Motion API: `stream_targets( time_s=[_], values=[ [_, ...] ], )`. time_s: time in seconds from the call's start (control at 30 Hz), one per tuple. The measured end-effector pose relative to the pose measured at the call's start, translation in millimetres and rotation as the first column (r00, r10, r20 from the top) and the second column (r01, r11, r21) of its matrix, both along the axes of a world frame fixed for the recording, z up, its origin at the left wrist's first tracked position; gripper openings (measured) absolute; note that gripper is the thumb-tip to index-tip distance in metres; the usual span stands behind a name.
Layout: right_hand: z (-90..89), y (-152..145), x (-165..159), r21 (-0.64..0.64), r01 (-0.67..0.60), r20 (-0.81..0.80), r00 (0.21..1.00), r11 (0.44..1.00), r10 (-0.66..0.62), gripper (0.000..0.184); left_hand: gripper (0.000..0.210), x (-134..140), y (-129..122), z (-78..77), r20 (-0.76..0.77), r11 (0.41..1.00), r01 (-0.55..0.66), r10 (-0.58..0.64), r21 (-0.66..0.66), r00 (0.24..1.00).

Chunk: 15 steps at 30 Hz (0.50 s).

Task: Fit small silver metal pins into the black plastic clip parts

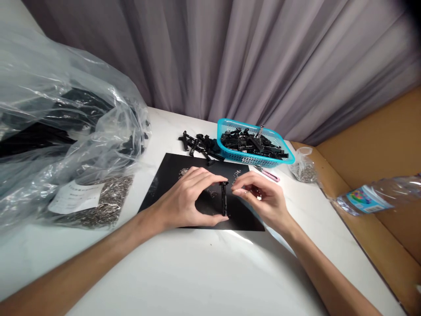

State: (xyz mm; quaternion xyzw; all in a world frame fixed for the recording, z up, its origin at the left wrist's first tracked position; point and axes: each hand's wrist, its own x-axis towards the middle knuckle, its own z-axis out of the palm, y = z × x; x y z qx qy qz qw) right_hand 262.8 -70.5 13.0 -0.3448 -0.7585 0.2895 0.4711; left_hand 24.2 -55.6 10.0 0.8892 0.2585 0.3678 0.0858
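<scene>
My left hand [186,197] grips a narrow black plastic part [224,199] by its two ends, the thumb at the near end and the fingers at the far end. Just to the right, my right hand [263,193] has thumb and forefinger pinched together close to the part's upper half. Whatever sits in that pinch is too small to make out. Under both hands lies a black mat [158,180]. Small piles of tiny metal pieces rest on it: one pile [183,172] at the back left, one [237,174] at the back right, another [212,193] in the middle.
A blue basket [259,162] full of black parts stands behind the mat, with loose black parts [200,145] beside it. A pink-handled cutter [270,175] and a small bag [305,166] lie right, near a plastic bottle [368,199]. Large clear bags [108,127] fill the left.
</scene>
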Motion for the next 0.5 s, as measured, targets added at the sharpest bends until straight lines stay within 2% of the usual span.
stream_targets(
  time_s=[0.17,0.5],
  values=[
    [-6.5,-3.2,-10.6,0.083,0.140,-0.087,0.987,0.987,-0.133,0.004,0.059,0.2,-1.4,0.9,0.002,1.000,0.007,-0.007,-0.014,1.000],
    [-14.6,-2.6,-22.3,0.097,0.117,-0.053,0.992,0.988,-0.112,0.005,0.057,1.9,-3.3,0.9,-0.002,0.999,-0.008,0.008,-0.053,1.000]
  ],
)
